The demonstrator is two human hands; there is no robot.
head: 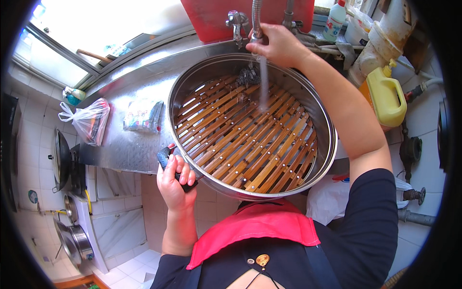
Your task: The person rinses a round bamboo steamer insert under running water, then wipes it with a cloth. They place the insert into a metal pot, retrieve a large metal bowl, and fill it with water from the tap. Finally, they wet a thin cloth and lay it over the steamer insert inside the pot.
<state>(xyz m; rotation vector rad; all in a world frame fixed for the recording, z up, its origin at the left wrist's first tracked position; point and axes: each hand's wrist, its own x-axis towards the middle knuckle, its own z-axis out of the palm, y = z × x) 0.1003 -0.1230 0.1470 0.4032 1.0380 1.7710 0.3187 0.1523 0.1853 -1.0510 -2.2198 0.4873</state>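
Observation:
A large round metal steamer tier [327, 163] with a slatted bamboo base [249, 141] lies before me, its rim tilted over the sink area. My left hand [177, 177] grips the black side handle [164, 156] of the steamer. At the far side, my right hand [279, 45] is closed around the end of a flexible metal faucet hose [256, 16]. A stream of water [264, 85] falls from it onto the wet slats. Against the steamer's far inner wall sits a steel wool scrubber [249, 76].
A steel counter [119, 155] extends left, bearing a tied plastic bag [90, 121] and a plastic packet [143, 115]. Behind the taps [237, 25] stands a red board [213, 18]. To the right are a white bottle [334, 21], a yellow jug [386, 97] and pipes [379, 47].

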